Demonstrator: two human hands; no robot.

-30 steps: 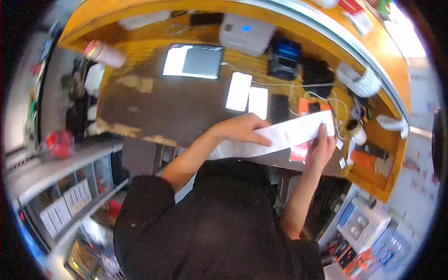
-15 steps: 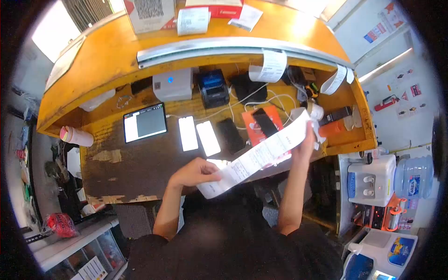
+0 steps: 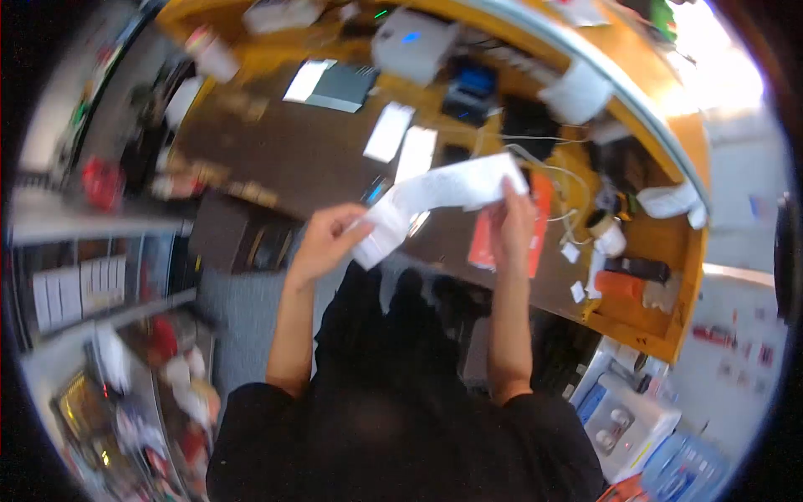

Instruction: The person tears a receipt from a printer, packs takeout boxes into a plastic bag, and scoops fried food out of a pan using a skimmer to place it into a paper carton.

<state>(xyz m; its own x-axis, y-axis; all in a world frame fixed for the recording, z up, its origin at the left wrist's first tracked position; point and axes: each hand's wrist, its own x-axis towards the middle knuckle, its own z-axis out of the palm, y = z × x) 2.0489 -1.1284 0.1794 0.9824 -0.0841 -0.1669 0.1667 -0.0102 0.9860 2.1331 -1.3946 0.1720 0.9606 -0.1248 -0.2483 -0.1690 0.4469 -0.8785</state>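
A long white printed receipt point(image 3: 452, 186) stretches between my two hands over the front of the desk, sagging and bent near its left part. My left hand point(image 3: 329, 240) pinches its lower left end between thumb and fingers. At the upper right end, my right hand point(image 3: 512, 219) grips the paper. Its print is too blurred to read. Beneath the right hand lies an orange-red sheet point(image 3: 542, 227). Behind the receipt are two phones with bright white screens, one phone point(image 3: 390, 131) further left and another phone point(image 3: 417, 154) partly covered by the paper.
On the desk point(image 3: 276, 159) stand a tablet point(image 3: 333, 85), a white box-shaped device point(image 3: 414, 43) with a blue light, and a small black printer point(image 3: 470, 92). White cables point(image 3: 577, 180) run across the right side. A water dispenser point(image 3: 623, 422) stands at lower right, shelves point(image 3: 84, 284) at left.
The head view has turned and now blurs, with more floor and left-hand shelving showing. The receipt has gone from a straight diagonal to a bent, flatter strip, still held at both ends.
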